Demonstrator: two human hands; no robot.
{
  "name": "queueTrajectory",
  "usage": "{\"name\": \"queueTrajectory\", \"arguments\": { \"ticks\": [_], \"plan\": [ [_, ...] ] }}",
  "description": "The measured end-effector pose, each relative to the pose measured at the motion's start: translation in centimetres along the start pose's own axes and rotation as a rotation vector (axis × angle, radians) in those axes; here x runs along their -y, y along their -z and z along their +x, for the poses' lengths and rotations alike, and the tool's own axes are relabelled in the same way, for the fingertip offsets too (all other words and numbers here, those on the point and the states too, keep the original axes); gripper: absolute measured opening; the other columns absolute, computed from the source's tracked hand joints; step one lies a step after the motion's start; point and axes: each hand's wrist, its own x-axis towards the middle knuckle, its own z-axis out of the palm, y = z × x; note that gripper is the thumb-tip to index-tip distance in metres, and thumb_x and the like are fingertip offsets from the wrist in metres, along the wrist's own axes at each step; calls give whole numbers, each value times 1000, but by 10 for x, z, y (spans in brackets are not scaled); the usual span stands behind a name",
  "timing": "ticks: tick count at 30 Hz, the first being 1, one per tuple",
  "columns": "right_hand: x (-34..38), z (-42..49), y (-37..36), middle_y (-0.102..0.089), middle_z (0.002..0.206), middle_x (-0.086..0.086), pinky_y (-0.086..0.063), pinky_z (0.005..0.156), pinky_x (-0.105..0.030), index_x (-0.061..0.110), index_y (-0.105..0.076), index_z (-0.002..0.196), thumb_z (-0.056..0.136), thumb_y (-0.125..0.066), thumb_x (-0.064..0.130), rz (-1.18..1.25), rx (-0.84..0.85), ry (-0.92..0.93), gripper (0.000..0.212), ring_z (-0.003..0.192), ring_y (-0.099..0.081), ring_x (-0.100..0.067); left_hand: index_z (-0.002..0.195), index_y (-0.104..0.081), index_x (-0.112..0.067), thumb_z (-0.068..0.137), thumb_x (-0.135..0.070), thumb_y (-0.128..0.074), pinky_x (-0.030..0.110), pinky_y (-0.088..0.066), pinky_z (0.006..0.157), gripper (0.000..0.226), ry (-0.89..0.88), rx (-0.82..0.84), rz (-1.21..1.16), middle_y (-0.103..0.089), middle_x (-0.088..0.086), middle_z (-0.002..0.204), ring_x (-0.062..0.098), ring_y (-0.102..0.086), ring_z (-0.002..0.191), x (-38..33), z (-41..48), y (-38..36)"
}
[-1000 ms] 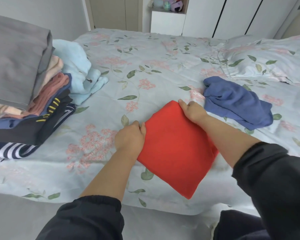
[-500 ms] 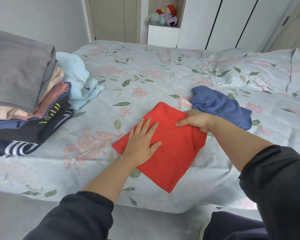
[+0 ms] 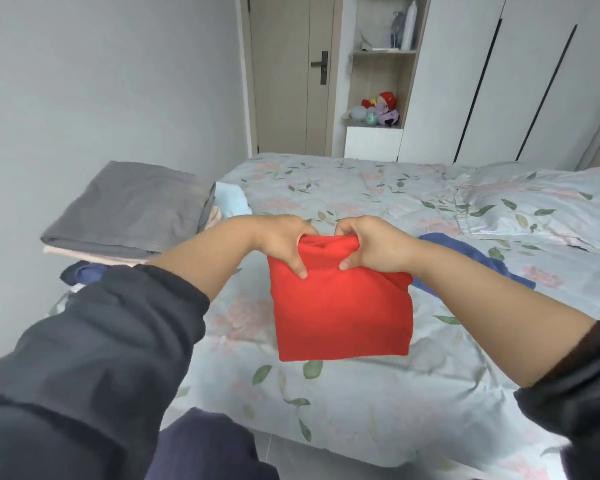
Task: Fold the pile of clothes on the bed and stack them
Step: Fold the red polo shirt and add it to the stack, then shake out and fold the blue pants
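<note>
Arms outstretched, left hand (image 3: 284, 242), right hand (image 3: 371, 244) pinching red cloth (image 3: 340, 313)

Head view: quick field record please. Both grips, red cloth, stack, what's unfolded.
left grip: pinches top edge of folded red fabric square
right grip: pinches the same top edge
red square: hangs from both grips over floral bed
stack: pile of folded clothes, grey on top, at the left
unfolded: crumpled blue garment, behind right forearm

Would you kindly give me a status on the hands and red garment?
Left hand, right hand: both gripping folded red garment by top edge. Garment hangs above the bed. Stack at left, path looks open. Blue garment unfolded.
</note>
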Motion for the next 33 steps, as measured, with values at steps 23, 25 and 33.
{"name": "queueTrajectory", "arguments": {
  "ticks": [23, 25, 33],
  "plan": [
    [213, 217, 14, -61, 97, -10, -40, 65, -38, 11, -55, 99, 81, -54, 9, -374, -781, 328, 18, 91, -56, -34, 100, -54, -7, 79, -6, -52, 41, -39, 77, 21, 196, -993, 690, -55, 12, 104, 32, -51, 100, 181, -143, 196],
    [210, 237, -28, -59, 103, -10, -41, 71, -37, 10, -54, 106, 81, -59, 11, -374, -656, 363, 26, 99, -54, -32, 117, -50, -10, 84, -9, -51, 37, -33, 94, 33, 332, -777, 854, -49, 10, 125, 29, -43, 120, 215, -153, 169],
    [142, 263, -176, 1, 161, 2, -1, 119, -41, 33, -8, 152, 94, -34, 59, -174, 29, 145, 69, 147, 3, -19, 153, -9, -28, 102, -34, -27, 46, -5, 119, 55, 580, -408, 313, 0, -3, 161, 20, 2, 148, 295, -137, 58]
  ]
}}
